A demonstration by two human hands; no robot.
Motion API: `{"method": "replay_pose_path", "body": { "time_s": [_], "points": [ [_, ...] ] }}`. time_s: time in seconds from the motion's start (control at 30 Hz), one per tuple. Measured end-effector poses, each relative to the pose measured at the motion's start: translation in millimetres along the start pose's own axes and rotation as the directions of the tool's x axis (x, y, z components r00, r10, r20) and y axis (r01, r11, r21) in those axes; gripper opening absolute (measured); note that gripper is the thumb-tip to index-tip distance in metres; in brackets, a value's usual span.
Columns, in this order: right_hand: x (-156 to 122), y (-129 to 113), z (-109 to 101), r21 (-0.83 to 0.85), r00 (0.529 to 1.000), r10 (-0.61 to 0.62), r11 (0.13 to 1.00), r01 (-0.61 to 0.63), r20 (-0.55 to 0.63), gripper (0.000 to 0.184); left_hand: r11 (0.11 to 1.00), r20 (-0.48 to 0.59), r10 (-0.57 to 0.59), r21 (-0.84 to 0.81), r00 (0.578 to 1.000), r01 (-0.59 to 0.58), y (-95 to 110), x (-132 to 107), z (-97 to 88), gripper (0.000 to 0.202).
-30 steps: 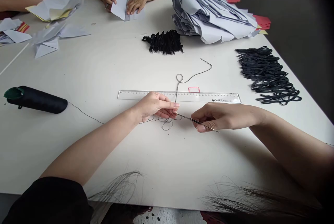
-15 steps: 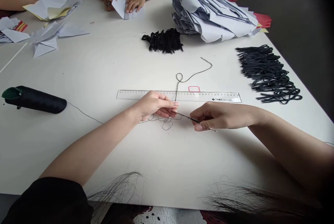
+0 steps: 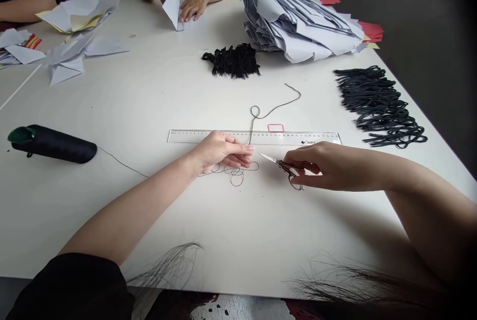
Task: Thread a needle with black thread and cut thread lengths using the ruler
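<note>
— Left hand (image 3: 223, 151) is closed, yes? What does it grasp?

— I think it pinches a dark cord (image 3: 251, 128) between the fingers. This cord crosses a clear ruler (image 3: 208, 136), and thin thread loops (image 3: 235, 175) lie just below the hand on the white surface (image 3: 149, 106).

— And the right hand (image 3: 328, 165)?

— It grasps small scissors (image 3: 286, 170). The blade tips point to the left hand, near it but not touching. I cannot tell if the blades are open.

— How to do this well?

— In my judgement, keep the cord short and firm between the fingers, and keep the blade tips away from the fingertips.
</note>
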State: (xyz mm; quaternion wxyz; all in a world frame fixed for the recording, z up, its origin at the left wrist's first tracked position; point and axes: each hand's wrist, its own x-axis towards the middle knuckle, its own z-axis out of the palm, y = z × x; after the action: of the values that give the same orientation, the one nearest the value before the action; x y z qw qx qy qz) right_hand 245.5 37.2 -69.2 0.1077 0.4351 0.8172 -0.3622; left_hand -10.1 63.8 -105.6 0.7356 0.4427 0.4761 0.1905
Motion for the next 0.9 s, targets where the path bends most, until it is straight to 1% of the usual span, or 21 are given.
{"method": "replay_pose_path", "body": {
  "time_s": [0.1,0.2,0.33,0.47,0.53,0.57,0.6,0.63,0.67,0.7,0.73,0.77,0.83,0.9],
  "points": [
    [-7,7,9,-0.045,0.986,0.12,0.991,-0.126,-0.119,0.025,1.0,0.001,0.01,0.009,1.0,-0.01,-1,-1,0.8,0.034],
    [-11,8,20,-0.069,0.957,0.184,0.977,-0.204,-0.227,0.023,1.0,-0.006,0.021,0.019,1.0,-0.021,-3,-1,0.9,0.035],
    [-14,0,31,-0.167,0.938,0.175,0.958,-0.232,-0.299,0.011,0.997,-0.034,0.037,0.063,0.999,-0.034,-2,-2,-1.0,0.037],
    [-16,-10,35,-0.302,0.924,0.148,0.916,-0.263,-0.354,0.011,0.995,-0.042,0.083,0.066,0.996,-0.08,4,-7,-1.0,0.033],
    [-15,-16,34,-0.295,0.907,0.087,0.929,-0.223,-0.412,0.015,0.993,-0.057,0.116,0.026,0.992,-0.115,5,-10,2.5,0.032],
    [-12,-20,33,-0.258,0.883,0.029,0.951,-0.169,-0.468,0.017,0.99,-0.078,0.142,-0.013,0.987,-0.143,6,-11,5.2,0.031],
    [-9,-24,32,-0.196,0.841,-0.026,0.976,-0.096,-0.54,0.019,0.982,-0.11,0.172,-0.061,0.979,-0.179,5,-12,8.2,0.03],
    [-5,-29,31,-0.104,0.789,-0.057,0.995,-0.009,-0.612,0.021,0.968,-0.148,0.204,-0.114,0.968,-0.222,4,-12,11.3,0.029],
    [0,-34,31,0.02,0.742,-0.045,0.997,0.079,-0.669,0.022,0.95,-0.186,0.236,-0.162,0.954,-0.267,3,-12,14.4,0.027],
    [6,-38,31,0.173,0.718,0.006,0.972,0.159,-0.696,0.024,0.931,-0.223,0.264,-0.194,0.938,-0.308,2,-12,17.1,0.026],
    [12,-42,31,0.341,0.723,0.078,0.913,0.225,-0.686,0.027,0.917,-0.255,0.288,-0.203,0.923,-0.343,1,-12,19.3,0.025],
    [18,-45,31,0.507,0.753,0.147,0.817,0.272,-0.641,0.031,0.911,-0.28,0.306,-0.194,0.91,-0.365,0,-12,21.0,0.024],
    [30,-50,33,0.767,0.83,0.226,0.556,0.32,-0.51,0.035,0.912,-0.305,0.327,-0.147,0.895,-0.383,-1,-12,23.0,0.023],
    [39,-54,35,0.892,0.88,0.24,0.305,0.333,-0.411,0.034,0.912,-0.306,0.352,-0.102,0.885,-0.398,-2,-13,23.7,0.023]
  ]
}}
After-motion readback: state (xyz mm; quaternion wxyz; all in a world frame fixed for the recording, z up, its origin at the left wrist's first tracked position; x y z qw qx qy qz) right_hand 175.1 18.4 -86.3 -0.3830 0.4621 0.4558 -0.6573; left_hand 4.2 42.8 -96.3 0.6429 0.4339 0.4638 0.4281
